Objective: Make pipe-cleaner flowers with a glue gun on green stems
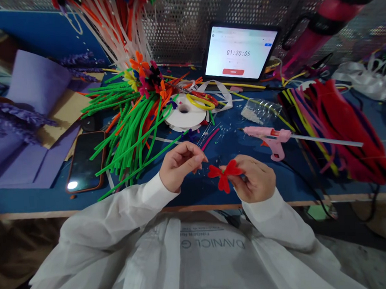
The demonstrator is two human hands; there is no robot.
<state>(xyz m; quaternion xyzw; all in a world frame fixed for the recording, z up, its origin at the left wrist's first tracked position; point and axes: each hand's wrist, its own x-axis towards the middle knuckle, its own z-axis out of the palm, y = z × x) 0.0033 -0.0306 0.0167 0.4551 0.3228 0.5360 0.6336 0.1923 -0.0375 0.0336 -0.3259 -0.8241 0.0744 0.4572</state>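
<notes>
My right hand (254,178) is closed on a red pipe-cleaner flower (224,174) with looped petals, held just above the near edge of the blue table (196,192). To its left, my left hand (180,162) has its fingers curled, thumb and fingertips pinched close to the flower's left petal. Whether the left fingers touch the flower or grip anything is unclear. Both sleeves are white.
A pile of green stems with finished flowers (135,117) lies left of centre, beside a phone (86,162). A white ribbon spool (184,112), pink glue gun (273,137), red and mixed pipe cleaners (339,127) and a tablet showing a timer (239,52) surround the hands.
</notes>
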